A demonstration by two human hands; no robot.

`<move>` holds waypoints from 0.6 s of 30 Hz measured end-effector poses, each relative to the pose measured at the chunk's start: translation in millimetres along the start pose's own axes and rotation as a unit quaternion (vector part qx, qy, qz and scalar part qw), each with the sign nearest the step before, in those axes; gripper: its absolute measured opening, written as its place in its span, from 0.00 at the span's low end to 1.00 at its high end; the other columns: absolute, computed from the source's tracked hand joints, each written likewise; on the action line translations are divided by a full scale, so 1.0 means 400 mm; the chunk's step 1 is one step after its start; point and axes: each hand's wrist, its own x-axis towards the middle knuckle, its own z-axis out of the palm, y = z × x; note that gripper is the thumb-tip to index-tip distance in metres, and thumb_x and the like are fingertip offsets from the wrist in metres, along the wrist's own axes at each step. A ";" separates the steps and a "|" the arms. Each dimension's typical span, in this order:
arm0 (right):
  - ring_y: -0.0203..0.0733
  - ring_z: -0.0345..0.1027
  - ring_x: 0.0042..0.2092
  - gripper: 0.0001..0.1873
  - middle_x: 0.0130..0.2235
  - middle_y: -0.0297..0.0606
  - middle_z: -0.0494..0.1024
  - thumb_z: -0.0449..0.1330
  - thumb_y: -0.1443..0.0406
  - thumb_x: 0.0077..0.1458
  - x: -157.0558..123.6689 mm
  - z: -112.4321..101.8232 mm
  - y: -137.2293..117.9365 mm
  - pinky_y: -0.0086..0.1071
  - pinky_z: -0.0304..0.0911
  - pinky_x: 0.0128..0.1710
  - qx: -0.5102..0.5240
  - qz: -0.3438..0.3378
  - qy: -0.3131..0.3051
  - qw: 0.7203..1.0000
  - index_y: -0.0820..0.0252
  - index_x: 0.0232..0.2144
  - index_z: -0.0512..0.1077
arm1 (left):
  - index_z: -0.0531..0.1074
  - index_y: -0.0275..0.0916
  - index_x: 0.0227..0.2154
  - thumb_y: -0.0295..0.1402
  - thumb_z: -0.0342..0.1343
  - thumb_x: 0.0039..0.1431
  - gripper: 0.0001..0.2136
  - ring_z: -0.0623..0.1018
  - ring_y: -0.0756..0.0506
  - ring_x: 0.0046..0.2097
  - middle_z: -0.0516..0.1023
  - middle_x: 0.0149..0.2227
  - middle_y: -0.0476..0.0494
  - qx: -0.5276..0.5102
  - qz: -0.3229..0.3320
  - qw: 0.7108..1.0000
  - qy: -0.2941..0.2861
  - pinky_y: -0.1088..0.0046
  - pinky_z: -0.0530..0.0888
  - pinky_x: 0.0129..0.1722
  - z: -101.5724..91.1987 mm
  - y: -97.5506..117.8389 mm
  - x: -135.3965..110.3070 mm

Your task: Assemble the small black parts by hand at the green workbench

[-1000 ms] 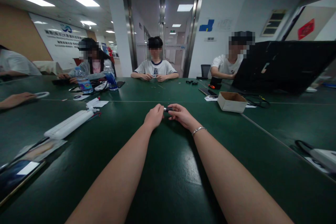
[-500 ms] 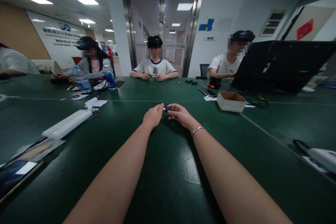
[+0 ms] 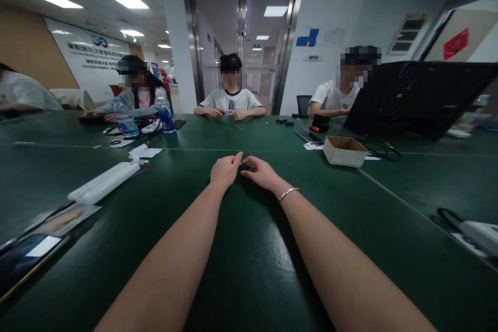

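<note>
Over the middle of the green table [image 3: 249,249], my two hands are close together. My right hand [image 3: 261,172], below a silver bracelet [image 3: 288,194], pinches a small black object [image 3: 244,166] between thumb and fingers. Its exact kind is too small to tell. My left hand [image 3: 224,171] is closed against the object's left end, with its thumb pointing up and forward. Its fingers curl away from me, so what they hold is hidden.
An open cardboard box [image 3: 344,152] stands right of my hands, near a phone [image 3: 309,137] and a large black monitor [image 3: 420,98]. To the left lie a white power strip [image 3: 103,182] and another phone [image 3: 31,264]. Bottles [image 3: 126,122] and several seated people are farther back.
My right hand has moved slightly left and closer to my left hand. The black object shows less between them, and its silver end is barely visible. The camera view has shifted a little.
</note>
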 end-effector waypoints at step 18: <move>0.34 0.70 0.23 0.19 0.30 0.34 0.74 0.69 0.67 0.40 -0.151 -0.073 -0.072 0.24 0.64 0.21 0.205 0.122 -0.009 0.971 0.60 0.31 0.62 | 0.75 0.40 0.27 0.49 0.52 0.54 0.17 0.76 0.36 0.40 0.76 0.32 0.35 0.263 0.115 0.946 -0.150 0.63 0.68 0.41 -0.165 0.123 -0.103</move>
